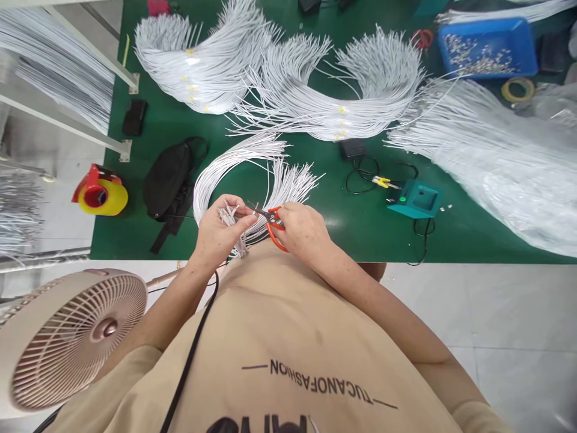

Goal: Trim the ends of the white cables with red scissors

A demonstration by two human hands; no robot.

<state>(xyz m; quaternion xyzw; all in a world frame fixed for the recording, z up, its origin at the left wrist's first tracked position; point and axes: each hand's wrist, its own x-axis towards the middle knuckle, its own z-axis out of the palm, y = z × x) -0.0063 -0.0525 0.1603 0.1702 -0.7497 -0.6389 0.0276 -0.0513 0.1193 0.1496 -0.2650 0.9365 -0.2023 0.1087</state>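
My left hand [222, 231] is closed around a bunch of white wires [238, 246]. Its thumb and forefinger pinch near one thin wire end, just at the blades of the scissors. In my right hand [303, 230] are small scissors [276, 227] with orange handles and dark blades pointing left; the fingers wrap the handles. A curved bundle of white wires [205, 180] lies on the table behind my hands, its loose ends fanned toward the right. Whether the blades touch a wire is too small to tell.
Large white wire bundles [202, 78] lie at the back of the green table [342, 240]. A teal device [417, 198] and a blue bin of small parts [523, 48] are at right. At left are a tape dispenser [103, 195], a black pouch [169, 177] and a fan [81, 337].
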